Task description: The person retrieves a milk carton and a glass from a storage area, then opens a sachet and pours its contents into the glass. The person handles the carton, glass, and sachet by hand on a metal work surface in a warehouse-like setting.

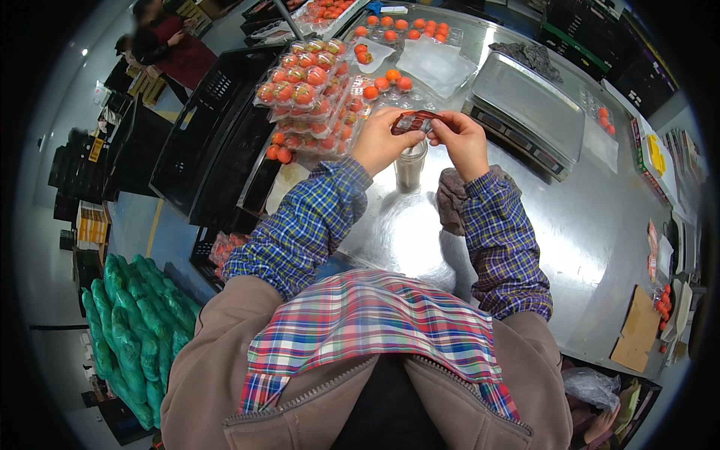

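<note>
My left hand (383, 140) and my right hand (462, 144) both grip a small, shiny dark-red packet (415, 121), one at each side. The fingertips of both hands nearly meet at its right half. Directly below it, a clear glass or plastic cup (409, 171) stands upright on the stainless-steel table (388, 236). My hands partly hide the cup's rim, and its contents are hard to make out. Next to my right forearm lies a crumpled brown cloth (451, 199). Left of my left hand rises a stack of clear plastic packs (309, 84) of round orange-red fruit.
A bench scale (526, 107) with a metal pan stands at the right, a dark rag (526, 59) behind it. Loose fruit (392, 76) sits in a clear tray. Black crates (211, 129) line the left side. Green net bundles (135, 326) lie lower left. A person (177, 48) stands far left.
</note>
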Demonstrator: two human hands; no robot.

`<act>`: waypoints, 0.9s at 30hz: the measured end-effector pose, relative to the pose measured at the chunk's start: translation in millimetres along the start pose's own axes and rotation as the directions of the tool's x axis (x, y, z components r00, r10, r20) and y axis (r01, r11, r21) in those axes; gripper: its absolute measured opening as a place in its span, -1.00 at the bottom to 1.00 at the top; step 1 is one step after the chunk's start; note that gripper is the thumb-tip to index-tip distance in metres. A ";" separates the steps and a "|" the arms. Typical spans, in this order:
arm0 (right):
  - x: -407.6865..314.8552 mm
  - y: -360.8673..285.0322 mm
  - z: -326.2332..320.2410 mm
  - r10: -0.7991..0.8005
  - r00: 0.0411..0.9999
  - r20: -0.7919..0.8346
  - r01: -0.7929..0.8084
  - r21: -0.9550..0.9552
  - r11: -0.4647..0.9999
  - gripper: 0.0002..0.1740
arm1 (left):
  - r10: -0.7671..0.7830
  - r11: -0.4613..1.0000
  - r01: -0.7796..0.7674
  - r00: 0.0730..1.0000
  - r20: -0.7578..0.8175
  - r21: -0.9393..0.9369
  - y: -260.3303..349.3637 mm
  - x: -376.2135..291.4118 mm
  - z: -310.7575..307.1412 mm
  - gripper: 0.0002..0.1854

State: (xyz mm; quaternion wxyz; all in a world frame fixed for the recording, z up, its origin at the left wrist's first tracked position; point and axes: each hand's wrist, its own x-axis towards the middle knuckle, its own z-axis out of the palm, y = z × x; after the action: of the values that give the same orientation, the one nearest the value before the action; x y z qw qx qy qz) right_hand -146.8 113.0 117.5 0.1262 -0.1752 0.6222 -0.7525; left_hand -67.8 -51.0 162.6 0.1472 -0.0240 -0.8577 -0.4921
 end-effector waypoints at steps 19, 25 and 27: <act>-17.0 -33.9 9.9 -0.068 0.995 0.069 0.068 0.003 0.998 -0.73 | 0.134 0.989 -0.121 0.977 -0.167 0.086 -17.9 6.2 22.5 -0.80; -26.8 -45.9 15.8 -0.036 0.997 0.069 0.037 -0.019 0.999 -0.75 | 0.197 0.976 -0.176 0.965 -0.171 0.129 -8.0 -2.1 23.0 -0.83; -27.1 -44.3 16.3 -0.034 0.998 0.045 0.034 -0.003 0.999 -0.79 | 0.278 0.939 -0.202 0.923 -0.268 0.278 -6.8 -5.9 23.5 -0.79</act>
State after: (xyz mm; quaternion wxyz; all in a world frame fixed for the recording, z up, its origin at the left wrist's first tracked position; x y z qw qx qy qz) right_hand -114.1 118.1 160.7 0.1270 -0.2027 0.6177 -0.7492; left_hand -68.9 -33.8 144.1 0.3383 -0.0356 -0.8694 -0.3584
